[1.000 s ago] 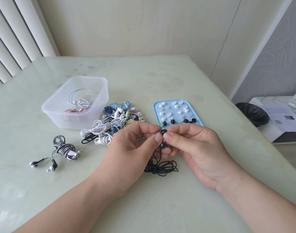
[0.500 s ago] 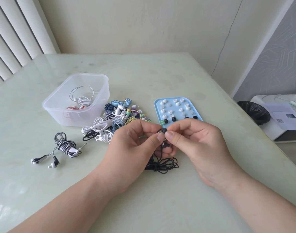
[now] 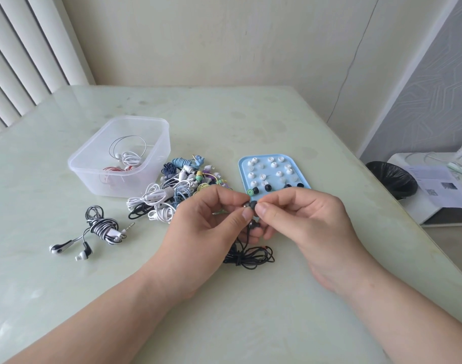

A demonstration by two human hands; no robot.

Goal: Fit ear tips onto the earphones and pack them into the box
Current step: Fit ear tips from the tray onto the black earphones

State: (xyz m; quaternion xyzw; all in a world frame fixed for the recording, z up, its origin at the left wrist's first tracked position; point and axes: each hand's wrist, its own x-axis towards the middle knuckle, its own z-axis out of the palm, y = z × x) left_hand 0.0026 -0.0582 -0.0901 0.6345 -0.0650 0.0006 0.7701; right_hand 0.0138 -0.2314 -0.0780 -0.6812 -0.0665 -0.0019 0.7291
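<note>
My left hand (image 3: pixel 203 229) pinches a dark earbud (image 3: pixel 246 205) of the black earphones, whose coiled cable (image 3: pixel 248 256) lies on the table below the hands. My right hand (image 3: pixel 306 222) pinches a black ear tip (image 3: pixel 253 205) against that earbud. The second earbud (image 3: pixel 254 225) hangs between the hands. Behind them a blue tray (image 3: pixel 300 164) holds several white and black ear tips and one green one. The clear plastic box (image 3: pixel 156 158) at the back left contains white and red earphones.
A heap of bundled earphones (image 3: pixel 177 190) in mixed colours lies between box and tray. A black-and-white pair (image 3: pixel 101 229) lies alone at the left. Off the table's right edge stand a black-lined bin (image 3: pixel 392 179) and a white printer with papers (image 3: pixel 439 190).
Both hands have stayed together at the earbud with only small finger movements. The camera view has shifted slightly.
</note>
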